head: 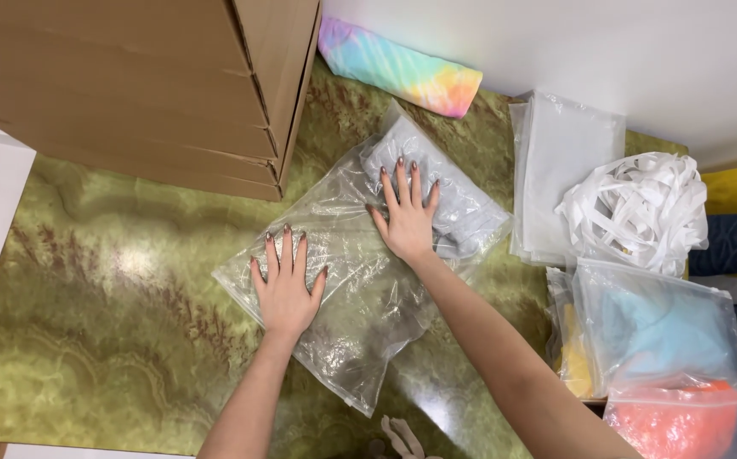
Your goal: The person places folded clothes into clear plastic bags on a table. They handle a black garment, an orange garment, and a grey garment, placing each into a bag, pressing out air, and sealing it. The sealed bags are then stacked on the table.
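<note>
Head view, centre of frame: I log a clear plastic bag [360,263] lying flat on the green marbled tabletop [113,289], with a folded grey garment [449,191] inside its upper right end. Left hand [285,285]: fingers spread wide, palm flat on the empty lower part of the bag. Right hand [407,217]: spread flat on the garment. To press well, I judge even palm pressure toward the open end suits. Cardboard boxes [130,85] upper left; tangled white straps [636,208] and filled bags [657,327] at right.
</note>
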